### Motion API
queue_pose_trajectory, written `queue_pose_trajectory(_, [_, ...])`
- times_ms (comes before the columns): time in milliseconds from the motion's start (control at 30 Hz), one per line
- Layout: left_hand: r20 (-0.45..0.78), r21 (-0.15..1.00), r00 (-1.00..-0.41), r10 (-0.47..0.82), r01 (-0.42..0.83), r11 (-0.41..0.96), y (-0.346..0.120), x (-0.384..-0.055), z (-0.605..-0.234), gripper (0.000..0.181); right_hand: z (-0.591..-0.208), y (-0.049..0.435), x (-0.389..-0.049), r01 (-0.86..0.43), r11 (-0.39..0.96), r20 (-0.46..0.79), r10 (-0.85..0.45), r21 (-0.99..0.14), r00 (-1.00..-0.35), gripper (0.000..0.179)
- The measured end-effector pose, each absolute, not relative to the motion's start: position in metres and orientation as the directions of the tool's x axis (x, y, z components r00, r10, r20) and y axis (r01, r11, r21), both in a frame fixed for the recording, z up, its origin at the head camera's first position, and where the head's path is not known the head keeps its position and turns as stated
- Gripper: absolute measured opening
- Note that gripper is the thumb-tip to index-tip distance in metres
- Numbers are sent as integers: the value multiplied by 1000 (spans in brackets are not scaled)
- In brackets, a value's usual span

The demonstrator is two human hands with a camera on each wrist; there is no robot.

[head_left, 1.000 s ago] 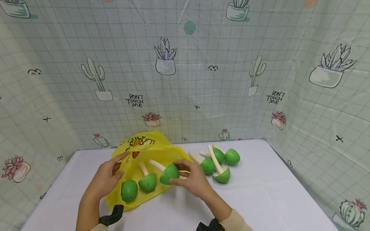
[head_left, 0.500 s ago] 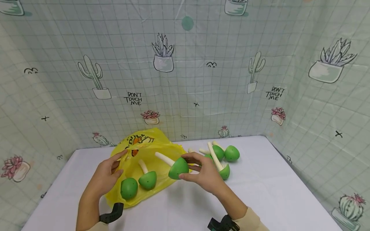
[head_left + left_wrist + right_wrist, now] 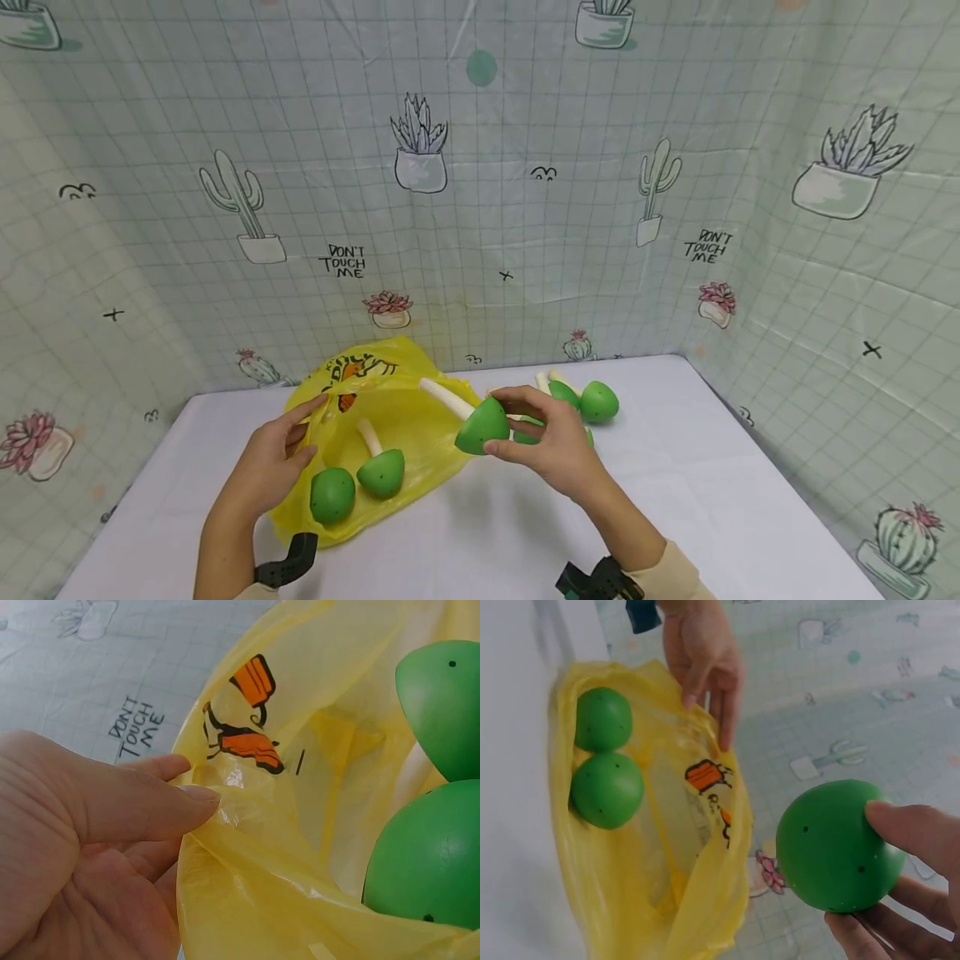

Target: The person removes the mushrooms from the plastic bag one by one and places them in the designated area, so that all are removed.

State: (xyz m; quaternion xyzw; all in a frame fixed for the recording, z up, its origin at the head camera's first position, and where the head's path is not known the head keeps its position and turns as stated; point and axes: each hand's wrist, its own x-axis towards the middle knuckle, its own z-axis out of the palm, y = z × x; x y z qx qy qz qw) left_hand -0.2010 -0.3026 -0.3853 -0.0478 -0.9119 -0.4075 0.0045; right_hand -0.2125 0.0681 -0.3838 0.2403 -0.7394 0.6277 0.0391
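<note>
My right hand (image 3: 558,450) grips a toy mushroom (image 3: 482,425) by its green, dark-dotted cap, its white stem pointing up and left. It is raised over the table, beside the right end of a yellow plastic bag (image 3: 431,442). Thumb and fingers of my left hand (image 3: 258,467) pinch the bag's rim at the left, holding its mouth apart; the left wrist view shows the thumb (image 3: 169,806) on the film. Inside the bag lie two more green-capped mushrooms, one (image 3: 382,473) with its stem showing and another (image 3: 332,495) whose stem is hidden.
Behind my right hand sits a group of several mushrooms, one of them a green cap (image 3: 599,402) at the right; my hand partly covers the others. A white-covered table (image 3: 720,500) meets a cactus-print cloth (image 3: 510,208) at the back and sides.
My right hand has lifted the mushroom up and to the right, away from the other two in the bag. The left hand keeps its place on the rim.
</note>
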Motion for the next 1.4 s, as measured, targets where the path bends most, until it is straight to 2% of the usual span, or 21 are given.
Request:
queue_pose_trajectory(133, [37,736,-996,78,80,672,-301,-202,-385,70,-383,80,-215,-414,96,379,-259,-905,-889,60])
queue_pose_trajectory(500, [8,730,-997,73,56,681,-301,-201,-388,70,-394,131,-219,-398,255,387,-96,-881,-917,59])
queue_pose_trajectory(700, [7,720,-997,73,56,692,-300,-201,-389,72,-401,163,-221,-387,286,401,-9,-877,-916,58])
queue_pose_trajectory(1400, [28,715,-997,75,73,695,-299,-203,-390,71,-444,227,-243,-155,376,264,260,-914,-929,61])
